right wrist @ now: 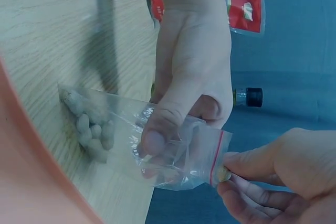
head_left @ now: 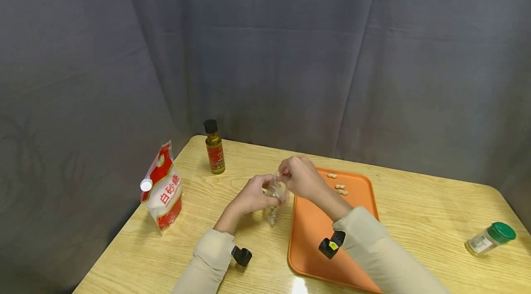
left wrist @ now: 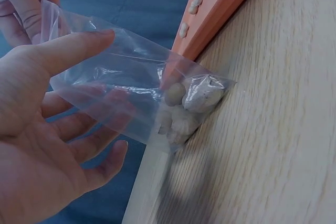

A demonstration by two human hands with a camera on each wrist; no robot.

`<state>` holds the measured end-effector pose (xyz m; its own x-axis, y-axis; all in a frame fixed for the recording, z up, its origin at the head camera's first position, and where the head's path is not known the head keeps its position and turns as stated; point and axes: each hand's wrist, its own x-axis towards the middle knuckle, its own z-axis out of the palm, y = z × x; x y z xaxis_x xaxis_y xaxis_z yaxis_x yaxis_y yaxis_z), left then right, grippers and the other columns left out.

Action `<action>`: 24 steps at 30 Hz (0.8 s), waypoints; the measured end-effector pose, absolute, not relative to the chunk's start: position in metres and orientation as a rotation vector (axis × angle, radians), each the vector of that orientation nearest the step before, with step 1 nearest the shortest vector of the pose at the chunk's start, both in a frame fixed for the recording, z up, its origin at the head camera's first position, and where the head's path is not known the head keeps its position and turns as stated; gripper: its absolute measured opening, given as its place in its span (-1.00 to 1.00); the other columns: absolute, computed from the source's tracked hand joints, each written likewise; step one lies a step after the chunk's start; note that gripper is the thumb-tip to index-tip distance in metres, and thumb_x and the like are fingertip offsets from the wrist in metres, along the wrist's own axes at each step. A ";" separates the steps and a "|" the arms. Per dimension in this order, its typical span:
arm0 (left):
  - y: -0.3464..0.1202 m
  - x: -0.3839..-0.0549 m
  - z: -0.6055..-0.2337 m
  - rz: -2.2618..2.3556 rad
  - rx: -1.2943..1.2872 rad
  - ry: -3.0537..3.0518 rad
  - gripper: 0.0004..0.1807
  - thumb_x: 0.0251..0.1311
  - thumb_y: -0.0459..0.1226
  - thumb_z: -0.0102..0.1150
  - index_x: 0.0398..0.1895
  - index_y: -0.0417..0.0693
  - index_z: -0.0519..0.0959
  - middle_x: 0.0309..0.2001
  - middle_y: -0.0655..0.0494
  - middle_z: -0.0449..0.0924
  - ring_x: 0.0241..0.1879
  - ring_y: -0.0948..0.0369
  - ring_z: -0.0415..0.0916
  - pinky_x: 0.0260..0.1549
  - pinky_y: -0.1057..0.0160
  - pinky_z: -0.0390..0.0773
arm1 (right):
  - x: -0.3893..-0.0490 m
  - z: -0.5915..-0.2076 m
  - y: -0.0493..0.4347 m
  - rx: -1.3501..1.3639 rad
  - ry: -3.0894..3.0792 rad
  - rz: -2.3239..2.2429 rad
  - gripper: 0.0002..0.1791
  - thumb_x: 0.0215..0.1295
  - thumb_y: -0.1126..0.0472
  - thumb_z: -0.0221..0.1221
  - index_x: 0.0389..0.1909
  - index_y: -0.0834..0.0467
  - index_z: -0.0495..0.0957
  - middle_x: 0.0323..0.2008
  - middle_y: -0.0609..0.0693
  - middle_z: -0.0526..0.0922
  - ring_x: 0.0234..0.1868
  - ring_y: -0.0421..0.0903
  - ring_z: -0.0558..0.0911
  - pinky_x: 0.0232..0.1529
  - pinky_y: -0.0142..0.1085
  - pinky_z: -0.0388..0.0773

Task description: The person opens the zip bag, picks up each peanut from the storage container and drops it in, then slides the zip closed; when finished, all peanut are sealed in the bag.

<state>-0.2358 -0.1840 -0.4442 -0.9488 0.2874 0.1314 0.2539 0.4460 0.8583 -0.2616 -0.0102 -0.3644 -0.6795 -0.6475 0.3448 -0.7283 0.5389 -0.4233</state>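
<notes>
A clear zip bag [left wrist: 142, 77] with a red line along its mouth hangs upright, its bottom corner close over the table. Several peanuts in the shell [right wrist: 92, 132] lie in its bottom. My left hand [head_left: 258, 195] grips the bag around its upper part, thumb on one side and fingers on the other. Right at the bag's mouth, my right hand [head_left: 300, 176] pinches a peanut [right wrist: 224, 174] between thumb and fingers; most of that peanut is hidden by the fingertips. Loose peanuts [head_left: 341, 189] lie toward the far end of the orange tray [head_left: 315, 238], beneath my right forearm.
At the left edge stands a red and white sugar bag [head_left: 166, 192] with a white cap. Behind my hands is a dark-capped bottle [head_left: 215, 153]. A green-lidded jar [head_left: 489, 239] lies on its side at far right. Grey curtain [head_left: 282, 54] hangs behind the table.
</notes>
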 end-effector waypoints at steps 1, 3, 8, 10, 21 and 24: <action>-0.184 -0.236 -0.445 1.559 0.505 2.643 -0.68 0.04 -0.33 0.42 -0.09 -0.11 0.63 -0.14 0.09 0.63 -0.03 0.08 0.52 -0.13 0.13 0.53 | -0.261 -0.365 -0.010 1.178 -2.633 0.829 -0.95 0.14 0.46 0.34 -0.38 0.30 0.71 -0.39 0.09 0.72 -0.45 -0.10 0.66 -0.40 -0.25 0.61; -0.184 -0.237 -0.445 1.559 0.516 2.645 -0.69 0.03 -0.34 0.42 -0.11 -0.11 0.63 -0.15 0.09 0.63 -0.04 0.08 0.52 -0.12 0.13 0.52 | -0.261 -0.366 -0.010 1.169 -2.651 0.833 -0.96 0.15 0.46 0.32 -0.37 0.32 0.71 -0.40 0.09 0.72 -0.47 -0.11 0.64 -0.39 -0.24 0.61; -0.184 -0.237 -0.445 1.559 0.509 2.651 -0.69 0.03 -0.32 0.43 -0.12 -0.06 0.63 -0.17 0.15 0.62 -0.05 0.10 0.52 -0.12 0.13 0.52 | -0.260 -0.367 -0.011 1.138 -2.691 0.847 -0.94 0.15 0.47 0.31 -0.35 0.32 0.70 -0.39 0.09 0.71 -0.45 -0.10 0.63 -0.36 -0.21 0.61; -0.184 -0.237 -0.446 1.562 0.506 2.651 -0.68 0.03 -0.31 0.44 -0.11 -0.06 0.64 -0.17 0.15 0.62 -0.05 0.11 0.52 -0.12 0.13 0.52 | -0.260 -0.367 -0.011 1.128 -2.695 0.845 -0.92 0.14 0.48 0.30 -0.34 0.31 0.70 -0.38 0.09 0.71 -0.43 -0.08 0.65 -0.33 -0.19 0.62; -0.182 -0.236 -0.445 1.562 0.470 2.644 -0.52 0.01 -0.30 0.44 0.07 -0.16 0.60 -0.06 0.08 0.64 0.01 0.05 0.53 -0.05 0.06 0.54 | -0.265 -0.365 0.000 1.106 -2.651 0.858 -0.92 0.12 0.50 0.28 -0.38 0.32 0.69 -0.43 0.10 0.70 -0.41 -0.02 0.67 -0.34 -0.16 0.63; -0.181 -0.236 -0.445 1.547 0.446 2.651 -0.45 0.01 -0.28 0.45 0.13 -0.18 0.57 -0.01 0.03 0.63 0.05 0.02 0.52 -0.01 0.00 0.53 | -0.272 -0.366 0.011 1.067 -2.664 0.854 -0.95 0.13 0.48 0.29 -0.39 0.31 0.69 -0.44 0.08 0.70 -0.41 -0.02 0.66 -0.33 -0.14 0.62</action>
<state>-0.2361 -0.1815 -0.4451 -0.9579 0.2656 0.1093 0.2257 0.4611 0.8582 -0.2720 0.0112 -0.3658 -0.7367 -0.5888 0.3326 -0.6725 0.5858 -0.4523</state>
